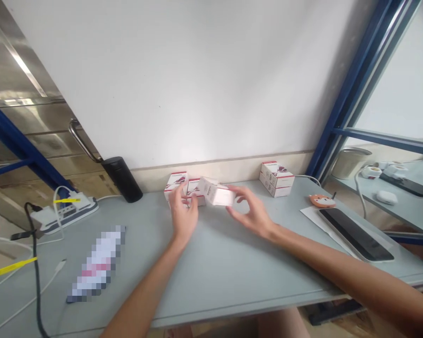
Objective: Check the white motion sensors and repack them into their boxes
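One grey table (218,272) has open room mid-surface, reaching its front edge. The left hand (184,213) half-curls at two or more red-edged boxes (194,184), its grip unclear. Rightward, two stacked boxes (282,181) hide their contents; centrally, the right hand (252,213) pinches one tilted white box (221,195).

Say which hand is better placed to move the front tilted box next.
Probably right: the right hand appears to pinch the tilted box; the left hand is by boxes farther left.
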`<state>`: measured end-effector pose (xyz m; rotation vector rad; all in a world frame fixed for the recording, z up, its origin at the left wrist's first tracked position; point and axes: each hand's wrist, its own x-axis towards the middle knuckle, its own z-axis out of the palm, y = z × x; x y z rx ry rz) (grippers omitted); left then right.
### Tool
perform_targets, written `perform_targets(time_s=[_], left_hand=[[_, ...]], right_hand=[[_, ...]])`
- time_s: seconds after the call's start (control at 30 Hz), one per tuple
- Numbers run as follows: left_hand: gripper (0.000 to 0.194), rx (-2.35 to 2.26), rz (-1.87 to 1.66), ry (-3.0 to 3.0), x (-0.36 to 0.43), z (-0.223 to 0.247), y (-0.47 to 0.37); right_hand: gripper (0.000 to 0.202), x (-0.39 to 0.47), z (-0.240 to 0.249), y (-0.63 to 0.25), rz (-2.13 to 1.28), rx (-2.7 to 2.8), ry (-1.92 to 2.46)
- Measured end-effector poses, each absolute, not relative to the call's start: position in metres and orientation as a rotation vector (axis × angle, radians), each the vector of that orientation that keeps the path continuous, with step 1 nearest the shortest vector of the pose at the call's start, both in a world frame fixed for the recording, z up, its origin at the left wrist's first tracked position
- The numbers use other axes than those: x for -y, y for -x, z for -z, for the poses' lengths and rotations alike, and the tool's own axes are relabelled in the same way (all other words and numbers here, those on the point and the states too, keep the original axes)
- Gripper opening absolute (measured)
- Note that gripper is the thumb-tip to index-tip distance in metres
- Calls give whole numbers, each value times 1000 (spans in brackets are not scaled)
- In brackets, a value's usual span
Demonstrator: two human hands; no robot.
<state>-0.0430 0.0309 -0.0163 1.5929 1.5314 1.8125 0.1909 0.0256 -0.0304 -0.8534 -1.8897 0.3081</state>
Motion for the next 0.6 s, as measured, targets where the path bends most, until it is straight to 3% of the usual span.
perform_targets(time_s=[0.13, 0.2, 0.3, 0.6], left_hand=[[67, -1783, -1932, -1365, -47, 20, 74], [62, -1792, -1855, -1317, -55, 26, 87], [46, -1741, -1741, -1338, -64, 35, 98], [44, -1723, -1687, -1423, -64, 39, 102]], right_hand=[[41, -60, 27, -155, -92, 2084, 922], [40, -76, 33, -136, -101, 2143, 923], [48, -93, 41, -119, -135, 2206, 905], [75, -93, 12, -154, -164, 2416, 871]])
